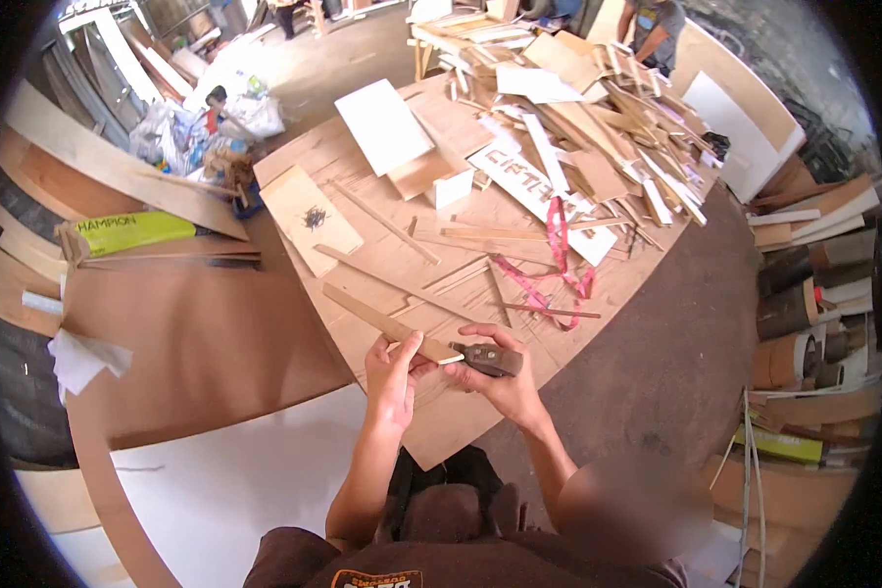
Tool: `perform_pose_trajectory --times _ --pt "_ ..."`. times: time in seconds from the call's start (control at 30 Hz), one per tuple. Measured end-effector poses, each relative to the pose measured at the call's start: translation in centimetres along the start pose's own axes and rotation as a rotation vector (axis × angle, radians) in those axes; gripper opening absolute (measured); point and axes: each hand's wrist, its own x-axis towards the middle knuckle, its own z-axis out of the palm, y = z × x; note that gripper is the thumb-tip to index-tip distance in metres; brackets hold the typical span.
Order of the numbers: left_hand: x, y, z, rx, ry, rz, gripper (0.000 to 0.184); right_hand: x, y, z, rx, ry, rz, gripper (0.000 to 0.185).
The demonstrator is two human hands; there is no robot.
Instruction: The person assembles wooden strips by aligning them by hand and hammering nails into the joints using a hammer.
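Thin and brown, a wooden strip (363, 312) slants over the worktable (441, 431), its near end pale. My left hand (394, 370) is closed round the strip close to that end. A dark, compact tool (490, 360) is gripped in my right hand (512, 384), its tip at the strip's pale end. What kind of tool it is, I cannot tell. Just beyond my hands lie more thin strips (402, 284) and a tangled pink ribbon (559, 245) on the tabletop.
A pile of wood offcuts (598, 127) covers the table's far right. White boards (382, 122) and a small panel with dark nails or pins (309, 211) lie farther left. At the back right stands another person (657, 29). Boards (196, 333) stand left; stacked rolls (789, 304) lie right.
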Motion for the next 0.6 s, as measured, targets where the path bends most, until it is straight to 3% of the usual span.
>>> perform_pose_trajectory --times 0.03,0.37,0.5,0.6 --pt "-0.4 0.4 0.1 0.027 -0.046 -0.037 0.031 -0.3 -0.1 0.2 -0.007 0.036 -0.126 0.04" --pt "-2.9 2.8 2.2 -0.028 -0.256 -0.123 0.029 -4.7 -5.9 0.3 0.072 0.084 -0.035 0.039" --pt "-3.8 4.0 3.2 0.049 -0.382 -0.07 0.032 -6.1 -6.8 0.3 0.089 0.15 -0.103 0.037" --pt "-4.1 4.1 3.1 0.072 -0.457 -0.063 0.035 -7.2 -7.5 0.6 -0.093 0.23 -0.205 0.035"
